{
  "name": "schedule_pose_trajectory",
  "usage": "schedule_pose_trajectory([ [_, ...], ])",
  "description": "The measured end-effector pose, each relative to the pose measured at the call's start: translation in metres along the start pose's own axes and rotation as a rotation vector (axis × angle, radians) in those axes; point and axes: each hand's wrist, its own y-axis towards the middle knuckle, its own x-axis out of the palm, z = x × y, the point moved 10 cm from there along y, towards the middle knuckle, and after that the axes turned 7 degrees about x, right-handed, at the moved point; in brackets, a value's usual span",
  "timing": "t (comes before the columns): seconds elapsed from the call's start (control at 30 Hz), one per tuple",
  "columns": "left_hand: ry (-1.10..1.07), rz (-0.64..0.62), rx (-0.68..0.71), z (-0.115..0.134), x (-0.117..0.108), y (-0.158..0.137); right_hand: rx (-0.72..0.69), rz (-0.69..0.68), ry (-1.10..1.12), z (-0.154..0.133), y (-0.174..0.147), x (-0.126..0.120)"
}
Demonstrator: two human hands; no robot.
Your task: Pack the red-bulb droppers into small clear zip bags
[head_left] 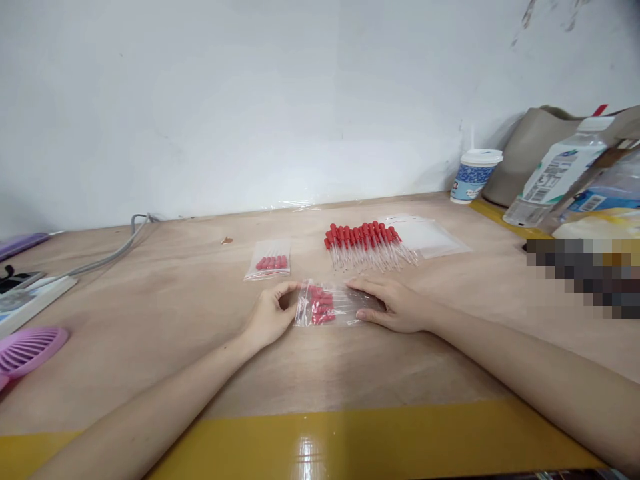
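A brown wood-look tabletop with a glossy yellow front edge filled the lower frame, bearing a fanned pile of thin clear tubes with red rounded ends right of centre. Below that, mid-frame, the right hand and the left hand grasped opposite ends of a crinkled, shiny clear plastic bag with more red-ended tubes inside. A smaller flat clear plastic packet of red-ended tubes lay just above the left hand.
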Motion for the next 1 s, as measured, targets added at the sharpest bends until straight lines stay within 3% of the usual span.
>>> schedule_pose_trajectory([
  [0.13,0.269,0.034,0.081,0.006,-0.011,-0.007,-0.012,0.031,-0.036,0.001,-0.002,-0.003],
  [0.23,0.333,0.023,0.110,0.008,-0.011,-0.009,-0.018,0.049,-0.049,0.000,-0.003,-0.006],
  [0.5,0.449,-0.263,0.241,0.021,0.017,-0.013,-0.022,0.045,-0.049,0.000,-0.003,-0.005],
  [0.7,0.540,-0.349,0.316,0.022,0.025,-0.018,-0.035,0.059,-0.037,0.000,-0.005,-0.005],
  [1.0,0.524,-0.287,0.400,0.032,0.024,-0.019,-0.008,0.123,-0.073,0.002,-0.003,-0.013],
])
